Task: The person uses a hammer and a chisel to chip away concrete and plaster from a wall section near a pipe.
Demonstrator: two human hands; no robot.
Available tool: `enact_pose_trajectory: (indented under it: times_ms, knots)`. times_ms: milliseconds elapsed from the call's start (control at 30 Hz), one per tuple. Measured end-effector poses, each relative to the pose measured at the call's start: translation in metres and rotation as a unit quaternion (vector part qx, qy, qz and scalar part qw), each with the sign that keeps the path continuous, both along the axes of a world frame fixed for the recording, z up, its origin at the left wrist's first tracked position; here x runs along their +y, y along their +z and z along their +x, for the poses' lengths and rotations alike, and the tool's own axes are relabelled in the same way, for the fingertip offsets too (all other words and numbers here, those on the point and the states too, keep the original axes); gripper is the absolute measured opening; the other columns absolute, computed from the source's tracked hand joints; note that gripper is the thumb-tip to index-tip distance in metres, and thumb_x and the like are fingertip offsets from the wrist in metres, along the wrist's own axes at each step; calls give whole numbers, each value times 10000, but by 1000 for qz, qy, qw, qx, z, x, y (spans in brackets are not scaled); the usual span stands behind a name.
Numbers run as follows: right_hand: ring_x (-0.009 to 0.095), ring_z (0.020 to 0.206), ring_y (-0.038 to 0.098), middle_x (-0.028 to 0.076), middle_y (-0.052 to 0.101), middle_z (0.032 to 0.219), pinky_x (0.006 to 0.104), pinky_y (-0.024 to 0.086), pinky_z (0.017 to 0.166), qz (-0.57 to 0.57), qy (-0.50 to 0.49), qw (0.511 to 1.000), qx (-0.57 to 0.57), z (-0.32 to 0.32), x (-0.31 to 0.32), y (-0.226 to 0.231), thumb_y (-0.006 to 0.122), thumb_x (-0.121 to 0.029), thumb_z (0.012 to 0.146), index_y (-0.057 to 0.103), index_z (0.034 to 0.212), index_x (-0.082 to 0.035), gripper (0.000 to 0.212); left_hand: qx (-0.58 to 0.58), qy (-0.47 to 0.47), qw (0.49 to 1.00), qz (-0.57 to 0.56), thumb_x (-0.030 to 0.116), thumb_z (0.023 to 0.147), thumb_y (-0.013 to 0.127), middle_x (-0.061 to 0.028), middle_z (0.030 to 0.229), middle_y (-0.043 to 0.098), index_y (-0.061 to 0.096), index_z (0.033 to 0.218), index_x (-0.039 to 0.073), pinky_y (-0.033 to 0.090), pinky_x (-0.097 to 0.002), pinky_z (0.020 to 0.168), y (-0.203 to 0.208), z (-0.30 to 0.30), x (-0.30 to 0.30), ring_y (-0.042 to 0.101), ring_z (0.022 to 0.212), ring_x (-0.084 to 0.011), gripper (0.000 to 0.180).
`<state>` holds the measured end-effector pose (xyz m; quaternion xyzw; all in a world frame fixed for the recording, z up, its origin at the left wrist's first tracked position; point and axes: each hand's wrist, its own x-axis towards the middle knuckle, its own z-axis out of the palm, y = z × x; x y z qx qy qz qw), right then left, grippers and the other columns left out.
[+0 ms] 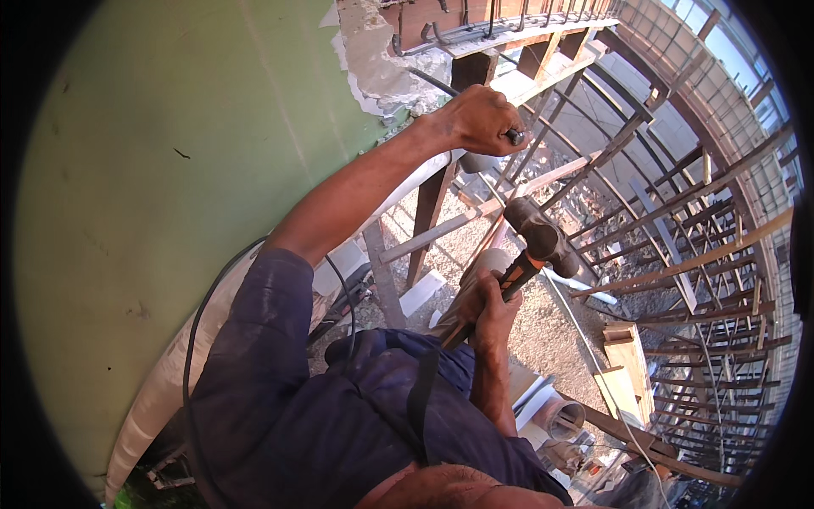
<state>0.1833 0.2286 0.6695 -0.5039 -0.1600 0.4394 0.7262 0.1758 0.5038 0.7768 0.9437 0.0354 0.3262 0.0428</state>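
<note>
My left hand (485, 121) is closed around a dark metal chisel (433, 81), its arm stretched out along the green wall (203, 127). The chisel's tip meets the broken concrete edge (386, 68) of that wall. Its blunt end sticks out of the fist on the thumb side. Lower down and closer to my body, my right hand (494, 312) grips a hammer with a heavy double-faced head (543, 236) and a black and orange handle. The hammer head is apart from the chisel, below its blunt end.
Bent steel bars (437, 34) lie beyond the chipped edge. Wooden props and scaffold poles (678, 254) fill the right side. Rubble covers the ground (551, 331) far below, with a bucket (560, 416) there. A black cable (191, 356) hangs by my left arm.
</note>
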Motion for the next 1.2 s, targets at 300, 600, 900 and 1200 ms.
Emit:
enact_pose_trajectory:
  times_ms: [300, 600, 900, 1200]
  knots:
    - [54, 373, 255, -63, 289, 517, 253, 244, 335, 64, -16, 997, 26, 4, -2, 0, 581, -179, 957, 390, 701, -152, 320, 114, 34, 993, -5, 369, 892, 631, -174, 578, 613, 680, 633, 35, 513, -427, 568, -1, 7, 7, 621, 557, -355, 426]
    - [62, 383, 252, -59, 272, 518, 270, 229, 356, 94, 31, 989, 112, 3, 73, -5, 611, -227, 954, 367, 672, -161, 379, 142, 21, 988, 51, 397, 894, 614, -184, 665, 651, 704, 678, 54, 540, -444, 620, -10, 13, 10, 648, 654, -387, 416]
    - [64, 377, 211, -57, 211, 506, 265, 234, 361, 283, -72, 955, 45, 27, 45, 7, 499, -284, 1002, 318, 661, -176, 401, 230, 59, 971, 23, 390, 820, 648, -193, 793, 701, 733, 774, 47, 552, -450, 734, 0, 10, 3, 691, 772, -371, 357]
    - [56, 363, 238, -66, 250, 496, 255, 235, 327, 107, 2, 993, 49, 35, 35, 21, 584, -209, 954, 358, 657, -161, 376, 154, 47, 986, 32, 318, 834, 648, -151, 629, 650, 710, 685, 64, 533, -414, 621, -8, -11, 11, 659, 611, -331, 300]
